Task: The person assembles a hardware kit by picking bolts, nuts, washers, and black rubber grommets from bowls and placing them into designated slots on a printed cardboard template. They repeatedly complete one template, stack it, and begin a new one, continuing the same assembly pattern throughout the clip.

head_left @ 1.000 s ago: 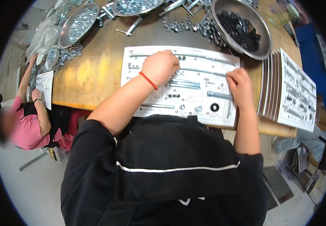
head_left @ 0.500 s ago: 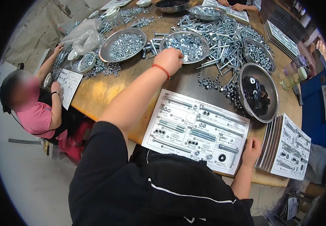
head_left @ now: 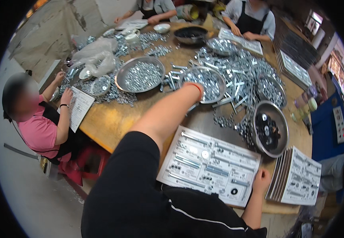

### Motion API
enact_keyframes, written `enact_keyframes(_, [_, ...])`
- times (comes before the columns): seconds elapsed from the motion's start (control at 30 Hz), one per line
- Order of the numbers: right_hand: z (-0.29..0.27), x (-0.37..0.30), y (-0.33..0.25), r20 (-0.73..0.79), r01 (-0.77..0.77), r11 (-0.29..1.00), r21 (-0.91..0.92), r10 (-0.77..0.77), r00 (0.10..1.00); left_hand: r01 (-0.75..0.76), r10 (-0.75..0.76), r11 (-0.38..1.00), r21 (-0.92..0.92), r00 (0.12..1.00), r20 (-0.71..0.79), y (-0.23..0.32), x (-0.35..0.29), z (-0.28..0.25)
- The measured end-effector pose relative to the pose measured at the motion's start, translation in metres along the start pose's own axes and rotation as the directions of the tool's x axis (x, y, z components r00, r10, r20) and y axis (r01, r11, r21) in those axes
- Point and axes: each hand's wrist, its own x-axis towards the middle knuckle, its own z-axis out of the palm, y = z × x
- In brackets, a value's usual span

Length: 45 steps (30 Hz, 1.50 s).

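My left arm reaches over the table to a steel bowl [head_left: 218, 96] of shiny washers. My left hand [head_left: 196, 90], with a red cord at the wrist, is at the bowl's near side; its fingers are hidden behind the wrist. In front of me lies a white printed card [head_left: 187, 178] with part pictures, and bolts, nuts and a black washer [head_left: 234, 191] show on it. At the card's right edge, my right hand [head_left: 261, 180] is closed with fingers curled on the edge.
Loose bolts [head_left: 241, 81] heap behind the bowl. Beside it stand a bowl of nuts [head_left: 121, 81] and a bowl of black parts [head_left: 285, 144]. Stacked cards [head_left: 301, 178] lie at right. A co-worker in pink [head_left: 41, 127] sits at left; two more work across the table.
The view has shifted, bringing more of the far table and co-workers into sight. My left hand has turned down at the washer bowl, hiding its fingers. My right hand stays at the card's edge.
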Motion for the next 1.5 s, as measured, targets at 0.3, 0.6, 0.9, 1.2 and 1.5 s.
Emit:
enact_keyframes(0.3, [0.002,0.002,-0.001,0.018,0.002,1.000,0.005,-0.002,1.000,0.144,-0.145,0.989,-0.034,0.989,-0.024,0.020,-0.017,-0.015])
enact_keyframes(0.6, [0.000,0.003,-0.003,0.014,0.037,0.999,-0.022,-0.036,0.999,0.094,-0.139,0.955,-0.283,0.980,-0.144,-0.003,0.002,0.000])
enact_keyframes(0.9, [0.002,0.001,-0.003,0.033,0.012,1.000,-0.020,-0.011,0.999,-0.365,-0.063,0.299,-0.882,0.914,-0.400,-0.042,-0.065,-0.010])
enact_keyframes(1.2, [0.004,0.003,0.004,0.014,0.084,0.996,-0.015,-0.084,0.996,-0.260,0.119,0.599,-0.757,0.964,-0.237,0.030,-0.121,0.078])
enact_keyframes(1.5, [-0.013,0.000,-0.011,-0.045,-0.044,0.983,0.179,0.053,0.998,-0.284,-0.038,0.524,-0.803,0.934,-0.355,-0.012,-0.144,0.112])
